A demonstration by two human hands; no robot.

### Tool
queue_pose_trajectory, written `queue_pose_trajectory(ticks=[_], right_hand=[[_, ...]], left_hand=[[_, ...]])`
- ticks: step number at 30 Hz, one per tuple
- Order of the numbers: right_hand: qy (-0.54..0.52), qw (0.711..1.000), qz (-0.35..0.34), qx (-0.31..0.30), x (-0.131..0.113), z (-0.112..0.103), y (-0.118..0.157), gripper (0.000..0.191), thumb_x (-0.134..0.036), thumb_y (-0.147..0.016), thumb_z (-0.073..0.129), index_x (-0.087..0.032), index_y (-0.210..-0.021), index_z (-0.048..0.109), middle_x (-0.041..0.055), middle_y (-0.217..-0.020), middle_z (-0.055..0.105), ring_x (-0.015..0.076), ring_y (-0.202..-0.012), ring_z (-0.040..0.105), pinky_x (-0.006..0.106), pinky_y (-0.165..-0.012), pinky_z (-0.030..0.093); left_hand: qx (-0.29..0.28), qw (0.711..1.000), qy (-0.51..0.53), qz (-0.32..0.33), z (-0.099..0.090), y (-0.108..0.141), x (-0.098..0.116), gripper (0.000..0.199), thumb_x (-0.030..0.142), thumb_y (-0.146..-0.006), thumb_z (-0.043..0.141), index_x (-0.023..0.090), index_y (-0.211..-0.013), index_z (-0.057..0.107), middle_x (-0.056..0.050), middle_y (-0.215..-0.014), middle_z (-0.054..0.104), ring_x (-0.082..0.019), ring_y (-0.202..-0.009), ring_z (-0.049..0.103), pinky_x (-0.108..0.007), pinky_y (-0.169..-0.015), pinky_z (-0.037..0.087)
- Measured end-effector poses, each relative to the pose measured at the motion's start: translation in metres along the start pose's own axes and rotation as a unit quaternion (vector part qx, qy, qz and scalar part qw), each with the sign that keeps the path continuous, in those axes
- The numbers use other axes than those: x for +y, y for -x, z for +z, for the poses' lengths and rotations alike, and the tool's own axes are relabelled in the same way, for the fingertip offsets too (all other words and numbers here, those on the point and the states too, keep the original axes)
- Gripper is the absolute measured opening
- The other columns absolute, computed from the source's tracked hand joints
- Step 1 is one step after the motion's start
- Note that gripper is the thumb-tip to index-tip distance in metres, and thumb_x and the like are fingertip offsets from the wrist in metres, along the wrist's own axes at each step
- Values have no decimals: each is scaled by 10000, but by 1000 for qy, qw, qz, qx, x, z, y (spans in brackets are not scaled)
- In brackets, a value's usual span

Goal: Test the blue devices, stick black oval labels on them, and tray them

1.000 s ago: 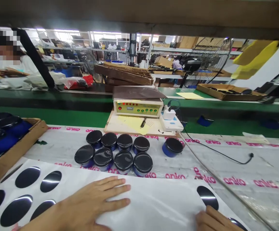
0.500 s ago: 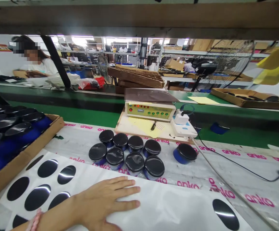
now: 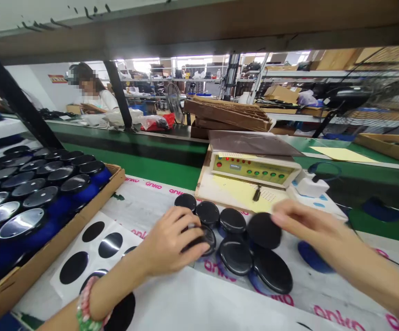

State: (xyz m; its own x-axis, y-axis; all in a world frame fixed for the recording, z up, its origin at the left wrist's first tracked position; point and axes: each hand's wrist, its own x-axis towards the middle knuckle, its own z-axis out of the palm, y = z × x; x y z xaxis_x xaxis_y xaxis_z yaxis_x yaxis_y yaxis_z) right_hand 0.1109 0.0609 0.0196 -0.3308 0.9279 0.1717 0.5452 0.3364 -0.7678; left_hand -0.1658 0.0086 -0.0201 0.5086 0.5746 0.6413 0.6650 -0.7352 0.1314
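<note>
My left hand (image 3: 177,241) curls its fingers over the front-left black-topped blue round container (image 3: 209,239), hiding part of it. My right hand (image 3: 297,223), slightly blurred, pinches the edge of a matte black round disc (image 3: 264,231). The disc lies over the spot at the right end of the rear row, covering what is beneath. More such containers stand close together, among them one in the middle of the front row (image 3: 235,255) and one at its right end (image 3: 271,272). Below my left forearm spreads a white sheet (image 3: 185,303) bearing black round stickers (image 3: 74,268).
At left, a cardboard tray (image 3: 82,218) holds many black-topped blue containers. A control box (image 3: 254,168) with buttons stands behind the rows, beside a white power adapter (image 3: 311,186). Another blue container (image 3: 312,257) is partly behind my right arm. A person (image 3: 98,99) sits across the green conveyor (image 3: 144,161).
The view has turned left. My left hand has risen from the white sheet to a container. My right hand has come into view with the black disc.
</note>
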Motion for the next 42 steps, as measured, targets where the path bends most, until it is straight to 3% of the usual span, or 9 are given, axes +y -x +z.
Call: queue_pose_trajectory(ticks=[1,4,8,17,24,42], right_hand=[[-60,997,37,-37,-5,14,-22,337,-507,-827,562,-208,-674,555,4,-708,557,152,-665,509,272,-586,398],[-114,988,63,-84,-9,56,-71,318,-496,-771,578,-195,-682,526,-1,-695,529,158,-670,484,295,-628,377],[-136,981,77,-112,0,86,-89,302,-478,-758,562,-185,-701,519,-4,-702,524,154,-685,479,300,-671,375],[-121,980,99,-123,6,85,-83,314,-510,-722,589,-204,-667,545,1,-711,539,180,-731,489,299,-699,367],[-93,987,62,-116,11,89,-82,262,-453,-784,558,-215,-677,549,9,-757,568,193,-768,512,317,-728,370],[68,995,-52,-56,5,94,-72,210,-321,-902,443,-224,-716,461,7,-733,523,165,-682,490,310,-625,392]], left_hand=[[6,1000,-22,-18,2,0,-8,135,238,-890,550,143,-911,643,-82,-911,676,-228,-906,574,-387,-795,481],[-15,998,-47,-29,11,6,-23,233,291,-893,548,130,-1029,647,-102,-1027,677,-251,-962,578,-435,-863,472],[-10,998,-52,-29,15,14,-25,289,319,-890,548,123,-1074,651,-113,-1079,679,-257,-978,588,-466,-908,467],[-16,998,-54,-27,15,18,-27,314,320,-891,546,109,-1106,637,-103,-1144,672,-262,-1003,587,-457,-903,481],[-20,998,-48,-29,15,17,-27,296,295,-877,565,96,-1081,646,-120,-1131,675,-265,-994,579,-462,-878,490],[-36,998,-49,-27,14,17,-28,313,297,-890,550,105,-1129,618,-130,-1129,671,-269,-1026,575,-462,-849,506]])
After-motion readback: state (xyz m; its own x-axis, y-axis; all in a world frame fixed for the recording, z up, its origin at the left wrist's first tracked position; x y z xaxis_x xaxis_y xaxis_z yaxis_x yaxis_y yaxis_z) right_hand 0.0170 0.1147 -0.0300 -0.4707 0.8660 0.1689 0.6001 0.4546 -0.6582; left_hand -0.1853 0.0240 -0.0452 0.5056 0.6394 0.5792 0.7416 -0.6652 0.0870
